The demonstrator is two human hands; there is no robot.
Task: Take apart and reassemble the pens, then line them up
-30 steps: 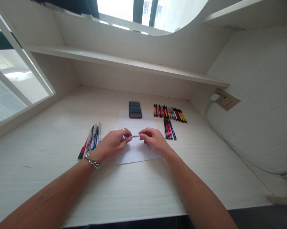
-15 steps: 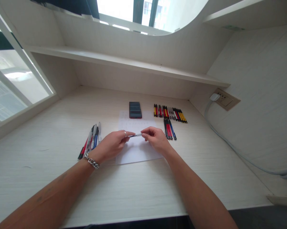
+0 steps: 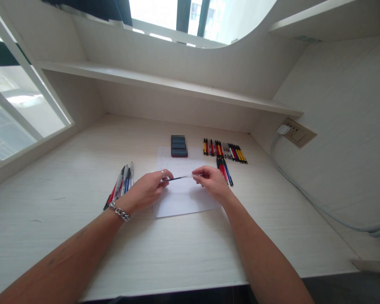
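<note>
Pen (image 3: pixel 178 177) above white paper (image 3: pixel 183 204), 1 end in left hand's grip (image 3: pixel 148 190), other end in right hand's grip (image 3: pixel 213 182).

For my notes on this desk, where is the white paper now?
In the head view, the white paper lies centrally on the desk, partly beneath the left hand and right hand, between the left pen cluster and the right pen rows.

desk (image 3: pixel 183 249) | left: pen bunch (image 3: pixel 122 181) | centre: paper (image 3: pixel 183 202), dark slab (image 3: pixel 179 146) at far edge | right: pen row (image 3: pixel 220 148), pen cluster (image 3: pixel 222 167)
</note>
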